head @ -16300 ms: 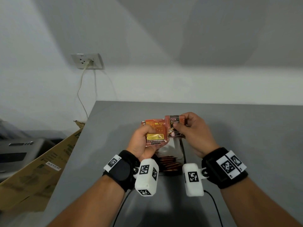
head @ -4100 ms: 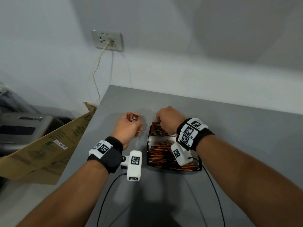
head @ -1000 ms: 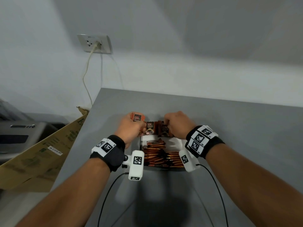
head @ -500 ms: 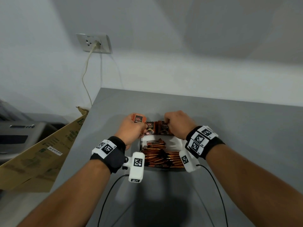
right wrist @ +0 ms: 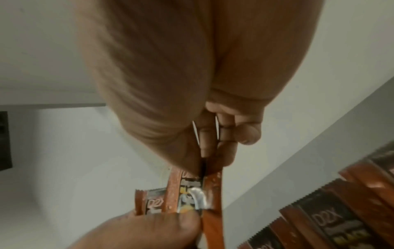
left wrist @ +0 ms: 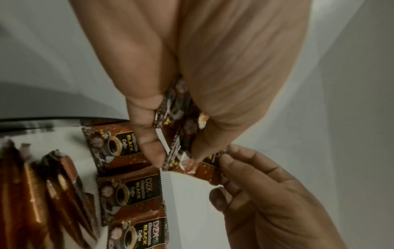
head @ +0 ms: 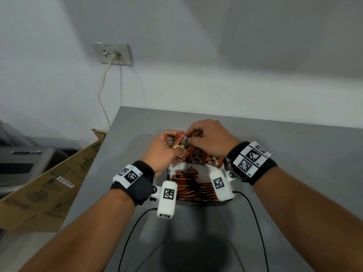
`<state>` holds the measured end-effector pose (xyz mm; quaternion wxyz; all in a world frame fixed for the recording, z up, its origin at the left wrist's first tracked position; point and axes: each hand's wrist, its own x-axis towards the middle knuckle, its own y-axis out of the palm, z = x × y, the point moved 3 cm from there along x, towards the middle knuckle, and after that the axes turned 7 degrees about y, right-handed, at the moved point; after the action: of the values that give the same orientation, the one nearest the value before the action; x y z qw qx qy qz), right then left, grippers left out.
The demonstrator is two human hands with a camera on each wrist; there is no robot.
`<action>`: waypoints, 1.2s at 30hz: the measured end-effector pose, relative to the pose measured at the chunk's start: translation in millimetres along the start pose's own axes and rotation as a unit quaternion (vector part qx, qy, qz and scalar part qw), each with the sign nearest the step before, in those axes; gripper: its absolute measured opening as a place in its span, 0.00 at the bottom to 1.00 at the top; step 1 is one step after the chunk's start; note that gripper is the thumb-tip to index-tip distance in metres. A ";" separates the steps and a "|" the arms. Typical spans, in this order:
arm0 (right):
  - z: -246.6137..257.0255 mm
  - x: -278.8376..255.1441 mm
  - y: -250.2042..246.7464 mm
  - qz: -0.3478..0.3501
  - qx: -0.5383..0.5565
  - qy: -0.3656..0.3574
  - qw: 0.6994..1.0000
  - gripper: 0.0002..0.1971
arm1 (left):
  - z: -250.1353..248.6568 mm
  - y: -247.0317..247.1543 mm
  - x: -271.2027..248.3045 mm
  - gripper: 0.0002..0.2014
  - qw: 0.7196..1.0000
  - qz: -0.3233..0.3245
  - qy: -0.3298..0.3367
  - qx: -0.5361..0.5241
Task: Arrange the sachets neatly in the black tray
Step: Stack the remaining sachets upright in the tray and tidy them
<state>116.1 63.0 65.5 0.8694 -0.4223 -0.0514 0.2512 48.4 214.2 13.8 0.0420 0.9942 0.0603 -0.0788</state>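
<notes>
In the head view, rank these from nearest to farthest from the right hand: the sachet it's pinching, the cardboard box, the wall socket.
1. The pinched sachet, at the right hand's fingertips.
2. The cardboard box, off the table's left edge.
3. The wall socket, high on the wall, upper left.

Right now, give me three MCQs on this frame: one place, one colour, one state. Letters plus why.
1. Where is the tray?
A. on the grey table
B. on the cardboard box
C. on the floor

2. What colour is the cable plugged into the wall socket?
A. red
B. white
C. blue

3. What is the right hand doing?
A. lying flat on the table
B. pinching a sachet
C. gripping the cable

Answers:
1 A: the tray sits on the table under both hands.
2 B: a white cable hangs from the socket.
3 B: its fingertips pinch the top of a sachet that the left hand also holds.
</notes>
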 end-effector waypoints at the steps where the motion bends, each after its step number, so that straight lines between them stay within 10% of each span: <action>1: 3.0 2.1 -1.4 0.004 -0.001 0.000 1.000 0.06 | -1.5 0.3 0.3 0.23 1.000 -0.002 0.002 0.000; 8: 3.3 13.7 16.3 0.036 -0.108 0.019 0.993 0.11 | 5.5 -34.2 1.2 0.15 0.989 -0.138 -0.022 0.040; 19: 12.6 22.1 59.2 0.086 -0.240 -0.015 0.967 0.13 | 12.7 -48.2 -7.0 0.09 0.986 -0.143 -0.031 0.076; 32: 2.6 26.3 60.9 0.057 -0.212 -0.024 0.975 0.09 | 14.0 -45.2 -8.9 0.14 0.988 -0.120 -0.024 0.100; 36: 5.0 20.9 43.2 0.007 -0.050 -0.005 0.999 0.08 | 11.4 -38.1 -10.1 0.14 0.991 -0.093 -0.003 0.092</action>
<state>115.8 98.9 33.3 0.8452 -0.4642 -0.0649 0.2567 31.9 249.7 1.4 -0.0566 0.9836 0.1452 -0.0905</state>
